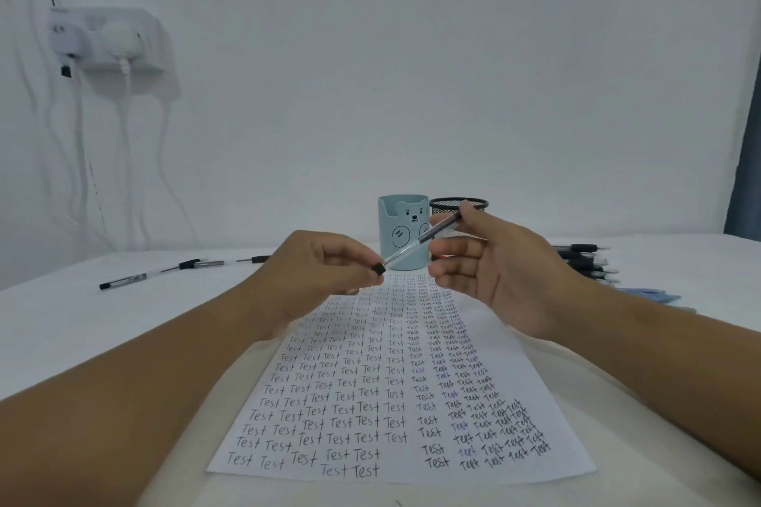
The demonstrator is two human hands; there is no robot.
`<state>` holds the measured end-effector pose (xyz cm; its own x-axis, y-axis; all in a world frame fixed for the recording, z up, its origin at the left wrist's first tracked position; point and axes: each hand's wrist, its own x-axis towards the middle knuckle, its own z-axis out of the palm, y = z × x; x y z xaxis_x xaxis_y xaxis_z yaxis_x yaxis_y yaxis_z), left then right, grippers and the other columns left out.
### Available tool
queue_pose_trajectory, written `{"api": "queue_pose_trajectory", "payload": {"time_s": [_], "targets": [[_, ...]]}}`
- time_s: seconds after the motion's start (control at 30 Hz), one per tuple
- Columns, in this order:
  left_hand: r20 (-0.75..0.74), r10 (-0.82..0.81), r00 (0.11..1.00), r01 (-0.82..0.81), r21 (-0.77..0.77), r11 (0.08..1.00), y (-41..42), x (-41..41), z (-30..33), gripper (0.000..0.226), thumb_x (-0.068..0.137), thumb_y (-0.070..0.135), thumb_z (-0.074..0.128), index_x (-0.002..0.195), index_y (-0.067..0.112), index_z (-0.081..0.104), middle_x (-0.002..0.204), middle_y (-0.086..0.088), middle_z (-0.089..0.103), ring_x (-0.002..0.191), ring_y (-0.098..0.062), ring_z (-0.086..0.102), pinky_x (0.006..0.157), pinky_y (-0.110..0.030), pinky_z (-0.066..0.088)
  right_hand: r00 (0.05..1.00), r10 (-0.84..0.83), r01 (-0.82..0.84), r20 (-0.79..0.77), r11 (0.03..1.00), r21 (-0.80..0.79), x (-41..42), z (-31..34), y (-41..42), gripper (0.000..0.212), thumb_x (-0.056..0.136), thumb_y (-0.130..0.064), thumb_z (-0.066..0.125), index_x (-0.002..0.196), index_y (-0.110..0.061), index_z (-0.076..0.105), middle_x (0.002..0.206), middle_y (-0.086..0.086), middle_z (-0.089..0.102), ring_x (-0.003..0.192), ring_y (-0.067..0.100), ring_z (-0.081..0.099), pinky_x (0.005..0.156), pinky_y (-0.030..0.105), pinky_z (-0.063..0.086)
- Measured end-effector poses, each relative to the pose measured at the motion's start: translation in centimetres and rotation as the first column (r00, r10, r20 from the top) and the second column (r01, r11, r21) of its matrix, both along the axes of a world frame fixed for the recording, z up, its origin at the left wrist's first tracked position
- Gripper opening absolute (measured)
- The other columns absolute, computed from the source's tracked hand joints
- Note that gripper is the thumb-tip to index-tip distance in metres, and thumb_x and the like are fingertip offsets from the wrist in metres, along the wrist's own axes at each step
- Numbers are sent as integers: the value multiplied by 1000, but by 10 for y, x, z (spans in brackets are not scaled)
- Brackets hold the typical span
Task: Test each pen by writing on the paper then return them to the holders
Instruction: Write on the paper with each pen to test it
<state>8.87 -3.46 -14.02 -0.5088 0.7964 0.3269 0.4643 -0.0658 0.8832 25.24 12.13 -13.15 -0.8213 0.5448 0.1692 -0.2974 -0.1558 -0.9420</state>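
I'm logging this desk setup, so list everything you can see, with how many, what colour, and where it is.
Paper: one, white, covered in rows of the word "Test", flat on the table in front of the person.
Bear cup: one, light blue, behind the paper.
Mesh cup: one, black, right of the bear cup.
Loose pens: three or so, clear with black caps, on the table at left.
Pen pile: several, dark, count unclear, on the table at right.
Table: one, white.
Power strip: one, white, on the wall at upper left, cords hanging.
Held pen: one, clear, over the paper.
Cap: one, black, at the pen's tip.
Left hand: pinches the cap.
Right hand: holds the pen.
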Motion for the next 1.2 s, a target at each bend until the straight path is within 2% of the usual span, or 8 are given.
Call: {"api": "queue_pose_trajectory", "payload": {"time_s": [0.33,0.5,0.57,0.63,0.73,0.8,0.9,1.2], "targets": [[95,20,995,-26,66,997,4,13,-7,17,80,0,79,94,10,80,94,-7,79,100,-23,73,100,-42,55,988,133,-138,-77,988,-69,8,2,9,22,83,-29,64,97,-14,73,71,8,58,61,21,60,60,30,56],[116,-42,992,28,120,992,9,22,-3,19,79,3,79,97,10,78,96,-7,79,94,-16,73,94,-36,56,994,108,-105,-6,979,177,3,-2,-3,65,77,-65,58,111,-10,67,74,6,63,59,23,58,61,33,52],[75,-90,993,82,112,990,10,28,-3,26,77,9,80,102,10,76,96,-8,79,92,-13,74,87,-30,53,999,42,-46,20,949,313,2,-6,-8,58,70,-53,72,104,-6,68,69,4,59,57,19,55,58,29,51],[-3,-142,990,142,26,989,9,30,-3,40,75,21,82,113,18,72,101,-2,79,98,-11,73,93,-32,50,999,-38,34,5,928,370,5,-6,-8,26,74,-22,83,84,-7,64,62,3,53,52,15,49,52,26,46],[-261,-200,945,137,-240,961,5,29,-7,55,73,43,85,124,41,63,115,22,71,111,8,62,103,-29,45,988,-151,141,17,952,270,15,2,3,35,81,9,68,66,-14,46,59,7,42,43,14,35,42,22,35],[-347,-223,911,90,-362,928,2,32,-8,52,74,50,84,122,50,62,119,34,61,114,14,53,93,-17,43,989,-138,120,53,959,258,25,8,6,25,85,5,62,71,-11,48,62,11,41,39,17,35,41,21,32],[-369,-259,893,89,-420,903,3,34,-8,52,70,65,79,118,61,60,131,38,48,127,2,44,103,-31,39,981,11,-73,195,947,312,47,3,0,20,83,-22,66,92,-5,70,55,13,51,40,24,52,38,22,36],[-437,-429,790,138,-555,820,13,35,-12,63,62,82,71,120,67,53,137,42,42,139,4,36,120,-45,29,960,86,-227,268,800,556,70,-22,-12,32,79,-24,82,63,-12,56,49,9,44,42,18,37,41,23,28]]}}
